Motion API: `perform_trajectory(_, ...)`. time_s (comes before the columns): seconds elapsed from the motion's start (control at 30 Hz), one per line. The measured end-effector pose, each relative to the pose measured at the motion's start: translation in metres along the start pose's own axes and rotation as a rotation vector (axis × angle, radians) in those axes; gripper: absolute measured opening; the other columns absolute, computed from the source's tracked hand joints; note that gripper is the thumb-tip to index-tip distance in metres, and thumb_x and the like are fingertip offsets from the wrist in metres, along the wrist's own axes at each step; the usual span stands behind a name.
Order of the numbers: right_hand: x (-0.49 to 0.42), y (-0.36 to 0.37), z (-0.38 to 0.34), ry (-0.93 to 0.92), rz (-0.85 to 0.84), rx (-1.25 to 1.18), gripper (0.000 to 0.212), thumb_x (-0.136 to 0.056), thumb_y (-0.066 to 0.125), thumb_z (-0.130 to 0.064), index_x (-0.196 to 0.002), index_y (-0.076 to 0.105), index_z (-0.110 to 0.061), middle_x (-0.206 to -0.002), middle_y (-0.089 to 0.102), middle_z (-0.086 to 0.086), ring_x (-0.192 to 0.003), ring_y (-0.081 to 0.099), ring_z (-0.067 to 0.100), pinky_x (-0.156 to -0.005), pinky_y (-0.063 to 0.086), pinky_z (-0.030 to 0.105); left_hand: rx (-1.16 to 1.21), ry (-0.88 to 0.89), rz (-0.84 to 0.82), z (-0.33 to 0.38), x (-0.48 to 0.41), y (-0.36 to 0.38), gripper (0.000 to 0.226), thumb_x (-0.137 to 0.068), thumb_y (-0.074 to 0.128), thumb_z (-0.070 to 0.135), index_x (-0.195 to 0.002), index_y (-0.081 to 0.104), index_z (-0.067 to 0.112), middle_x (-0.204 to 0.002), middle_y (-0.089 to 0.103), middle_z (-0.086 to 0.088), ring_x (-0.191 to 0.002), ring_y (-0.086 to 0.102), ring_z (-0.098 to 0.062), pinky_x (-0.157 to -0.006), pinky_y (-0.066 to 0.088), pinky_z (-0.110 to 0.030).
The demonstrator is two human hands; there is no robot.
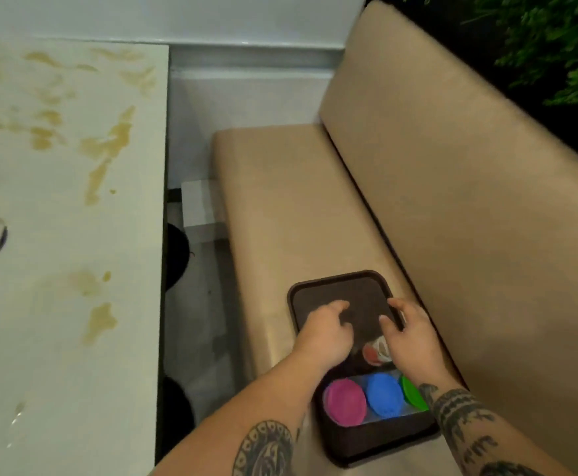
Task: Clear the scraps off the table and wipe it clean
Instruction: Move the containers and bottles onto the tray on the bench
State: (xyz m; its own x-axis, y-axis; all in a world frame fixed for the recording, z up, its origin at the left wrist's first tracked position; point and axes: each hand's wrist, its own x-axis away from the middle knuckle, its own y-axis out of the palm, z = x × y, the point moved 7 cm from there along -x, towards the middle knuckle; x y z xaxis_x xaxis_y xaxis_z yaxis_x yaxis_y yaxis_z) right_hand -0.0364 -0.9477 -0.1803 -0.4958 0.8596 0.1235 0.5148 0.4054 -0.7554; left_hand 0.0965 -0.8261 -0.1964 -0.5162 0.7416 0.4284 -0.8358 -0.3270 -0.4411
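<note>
The stained table point(68, 201) filled the frame's left, while at lower right we held our left hand point(325, 333) and right hand point(407, 333), fingers loosely curled and gripping nothing, over the tray point(335, 286) on the bench point(280, 201).

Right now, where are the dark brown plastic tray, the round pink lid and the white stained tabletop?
dark brown plastic tray point(332, 281): head view, on its far rim.
round pink lid point(345, 401): head view, centre of its top face.
white stained tabletop point(57, 235): head view, bare patch between stains.
</note>
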Motion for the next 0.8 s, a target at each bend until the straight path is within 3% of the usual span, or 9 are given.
perform_trajectory(0.13,0.006,0.014,-0.097,-0.165,0.101,-0.084,0.031,-0.088,0.069,-0.002,-0.118,0.067,-0.008,-0.125,0.062,0.014,-0.122,0.056,0.031,-0.110,0.041,0.044,0.074,0.002,0.184,-0.010,0.031,-0.106,0.042,-0.097,0.053,0.019,-0.138,0.059,0.022,-0.139,0.061,0.000,-0.126,0.059,-0.019,-0.110,0.043,-0.027)
perform_trajectory(0.3,0.032,0.066,-0.232,-0.233,-0.019,-0.210,0.030,-0.093,0.064,-0.005,-0.113,0.062,-0.027,-0.133,0.055,0.005,-0.129,0.051,0.023,-0.113,0.039,0.049,0.149,-0.025,0.344,-0.051,0.091,-0.237,0.038,-0.101,0.050,0.024,-0.138,0.058,0.031,-0.140,0.058,0.010,-0.121,0.059,-0.015,-0.105,0.049,-0.030)
perform_trajectory(0.47,0.068,0.129,-0.347,-0.292,-0.135,-0.258,0.026,-0.096,0.062,-0.009,-0.112,0.060,-0.029,-0.127,0.052,-0.004,-0.126,0.050,0.015,-0.113,0.040,0.044,0.179,-0.075,0.507,-0.101,0.143,-0.357,0.036,-0.101,0.048,0.019,-0.133,0.061,0.028,-0.136,0.060,0.008,-0.121,0.058,-0.014,-0.101,0.047,-0.027)
perform_trajectory(0.63,0.104,0.189,-0.441,-0.400,-0.205,-0.268,0.026,-0.096,0.063,-0.018,-0.110,0.060,-0.040,-0.130,0.054,-0.013,-0.123,0.052,0.007,-0.108,0.045,0.037,0.237,-0.089,0.587,-0.153,0.176,-0.440,0.034,-0.101,0.049,0.016,-0.131,0.062,0.025,-0.132,0.062,0.009,-0.105,0.057,-0.008,-0.089,0.044,-0.023)
perform_trajectory(0.8,0.128,0.256,-0.538,-0.500,-0.354,-0.213,0.031,-0.098,0.061,-0.025,-0.128,0.059,-0.030,-0.130,0.053,-0.016,-0.122,0.050,0.005,-0.097,0.039,0.022,0.267,-0.118,0.659,-0.203,0.188,-0.505,0.036,-0.101,0.049,0.019,-0.135,0.059,0.028,-0.132,0.061,0.007,-0.117,0.059,-0.016,-0.093,0.051,-0.029)
